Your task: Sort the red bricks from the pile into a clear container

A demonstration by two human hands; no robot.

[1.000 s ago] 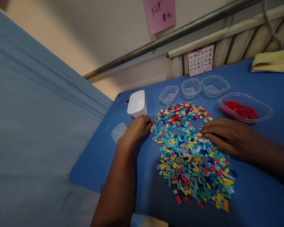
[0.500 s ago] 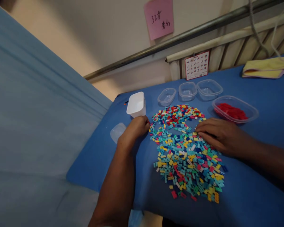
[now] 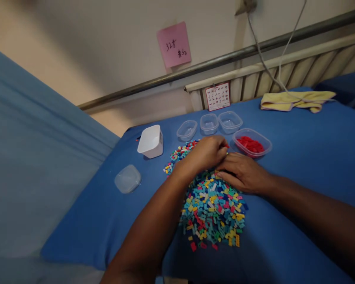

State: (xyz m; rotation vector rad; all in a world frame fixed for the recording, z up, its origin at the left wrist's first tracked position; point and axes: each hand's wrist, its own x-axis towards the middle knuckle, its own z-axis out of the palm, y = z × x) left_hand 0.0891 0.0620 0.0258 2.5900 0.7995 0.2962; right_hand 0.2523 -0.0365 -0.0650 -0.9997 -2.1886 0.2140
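A pile of small mixed-colour toy bricks (image 3: 211,209) spreads over the blue-covered table. My left hand (image 3: 210,152) is above the far part of the pile, its fingers pinched on a red brick (image 3: 227,146) that shows at the fingertips. That hand is just left of a clear plastic container (image 3: 268,146) with red bricks (image 3: 250,144) in it. My right hand (image 3: 244,171) rests at the pile's right edge, fingers stretched over the bricks and thumb apart. Its fingertips are partly hidden close to my left hand.
Three clear containers, left (image 3: 187,130), middle (image 3: 209,123) and right (image 3: 230,122), stand in a row at the back. A white box (image 3: 156,146) and a clear lid (image 3: 128,179) are at the left. A yellow cloth (image 3: 296,100) lies back right, near a radiator (image 3: 254,85).
My left hand has moved right from the pile's left edge, across the bricks towards the container of red bricks, with a red brick now showing. My right hand stays by the pile. The view has shifted right.
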